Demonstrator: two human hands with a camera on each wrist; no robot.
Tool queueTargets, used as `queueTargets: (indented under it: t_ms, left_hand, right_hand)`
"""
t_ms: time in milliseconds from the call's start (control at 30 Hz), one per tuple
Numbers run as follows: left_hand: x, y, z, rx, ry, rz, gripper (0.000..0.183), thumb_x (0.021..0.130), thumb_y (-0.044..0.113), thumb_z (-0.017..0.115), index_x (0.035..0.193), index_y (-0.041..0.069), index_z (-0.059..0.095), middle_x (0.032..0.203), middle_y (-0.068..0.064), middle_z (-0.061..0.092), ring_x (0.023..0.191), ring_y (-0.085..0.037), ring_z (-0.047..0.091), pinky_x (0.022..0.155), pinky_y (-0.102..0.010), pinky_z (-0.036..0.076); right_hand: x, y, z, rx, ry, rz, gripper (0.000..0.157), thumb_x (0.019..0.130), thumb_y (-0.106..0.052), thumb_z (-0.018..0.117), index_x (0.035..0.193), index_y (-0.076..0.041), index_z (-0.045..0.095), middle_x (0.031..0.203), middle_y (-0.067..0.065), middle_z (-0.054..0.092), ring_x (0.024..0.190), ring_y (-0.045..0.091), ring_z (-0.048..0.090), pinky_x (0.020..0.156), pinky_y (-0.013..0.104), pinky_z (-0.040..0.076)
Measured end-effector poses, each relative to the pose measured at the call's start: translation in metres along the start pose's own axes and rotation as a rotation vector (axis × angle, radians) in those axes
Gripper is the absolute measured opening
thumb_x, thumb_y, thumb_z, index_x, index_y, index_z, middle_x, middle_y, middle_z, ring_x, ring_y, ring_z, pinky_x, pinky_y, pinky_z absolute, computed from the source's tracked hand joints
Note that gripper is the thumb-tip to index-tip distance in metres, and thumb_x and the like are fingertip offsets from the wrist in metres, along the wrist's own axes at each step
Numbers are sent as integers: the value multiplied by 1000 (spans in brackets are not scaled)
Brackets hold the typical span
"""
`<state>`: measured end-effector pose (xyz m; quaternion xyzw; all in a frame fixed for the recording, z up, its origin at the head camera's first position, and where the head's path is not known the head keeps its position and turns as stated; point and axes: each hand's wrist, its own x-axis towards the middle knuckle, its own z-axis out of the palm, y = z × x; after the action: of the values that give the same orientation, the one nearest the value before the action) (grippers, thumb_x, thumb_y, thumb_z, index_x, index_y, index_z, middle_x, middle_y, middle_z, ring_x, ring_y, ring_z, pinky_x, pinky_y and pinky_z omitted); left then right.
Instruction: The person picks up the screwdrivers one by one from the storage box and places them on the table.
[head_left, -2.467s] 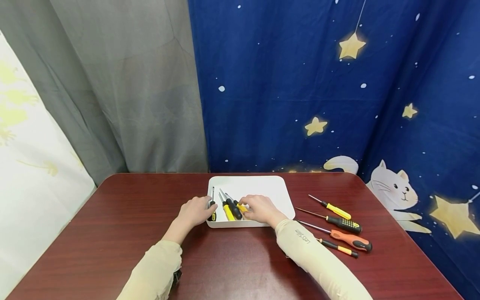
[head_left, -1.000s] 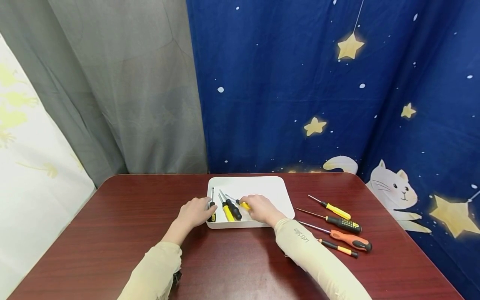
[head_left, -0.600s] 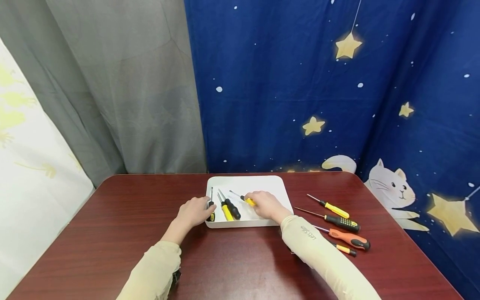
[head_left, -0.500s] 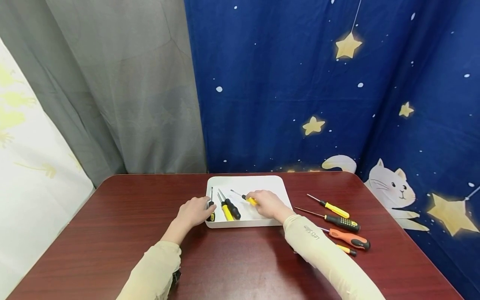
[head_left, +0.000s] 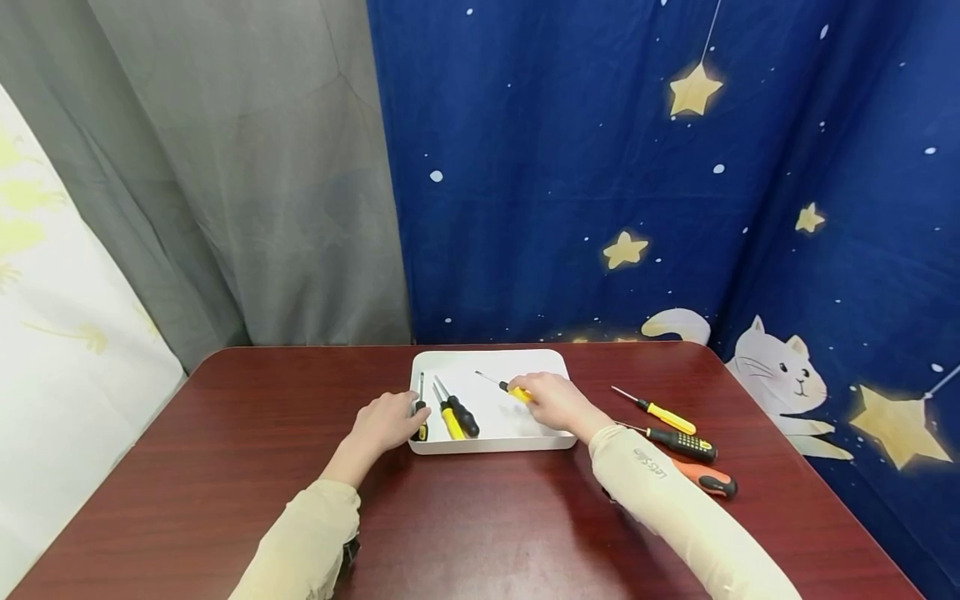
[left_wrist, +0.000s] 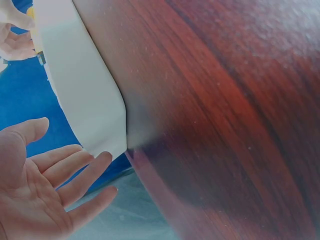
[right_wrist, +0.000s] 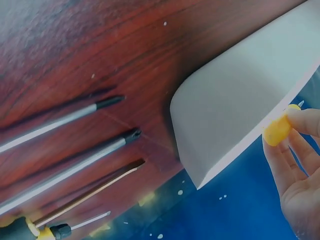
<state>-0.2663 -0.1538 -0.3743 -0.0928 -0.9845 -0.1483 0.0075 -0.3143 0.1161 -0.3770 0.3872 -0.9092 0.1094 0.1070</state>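
Observation:
My right hand point(head_left: 553, 400) pinches the yellow handle of a small screwdriver point(head_left: 519, 393) over the right part of a white tray point(head_left: 491, 446); its thin shaft points to the far left. The right wrist view shows the thumb and fingertips on that yellow handle point(right_wrist: 277, 131). At the tray's left end, my left hand point(head_left: 384, 419) has its fingers spread and lightly bent at the wall, and it holds nothing. Just beside its fingers lies a black and yellow screwdriver point(head_left: 422, 432). A yellow-handled screwdriver point(head_left: 453, 423) and a black-handled screwdriver point(head_left: 465, 417) lie side by side in the tray.
On the table point(head_left: 247, 450) to the right of the tray lie a yellow screwdriver point(head_left: 671, 418), a black one with yellow dots point(head_left: 682, 444) and an orange one point(head_left: 708, 478). My right sleeve point(head_left: 675, 500) covers part of this row. Curtains hang behind the table.
My right hand has drawn the small yellow screwdriver away from the other two, to the right and farther back over the tray. The left hand stays at the tray's left end.

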Motion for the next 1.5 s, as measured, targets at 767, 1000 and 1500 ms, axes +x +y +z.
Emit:
queueTargets:
  t_ms: [767,1000,1500]
  left_hand:
    - [1,1,-3,-6,-6,-7,36,85,33,54,105,4,60,79,-7,59,66,-20,51,56,-38,42]
    - [-1,1,-1,1,-13,-4,39,85,33,54,110,3,59,86,-10,60,70,-21,53,58,-39,43]
    - [0,2,-1,0,-10,3,39,85,33,53,109,3,59,84,-9,60,69,-21,53,57,-39,42]
  right_hand:
    - [-11,3,-25,-8,8,13,32,74,4,60,102,-12,62,96,5,62,87,19,56,77,36,43]
    - [-17,4,-31,0,8,29,33,74,4,61,103,-12,63,96,3,62,83,16,55,74,35,44]
    - [-34,13,-42,0,16,22,33,76,4,60,105,-12,62,97,3,61,84,17,55,73,36,43]
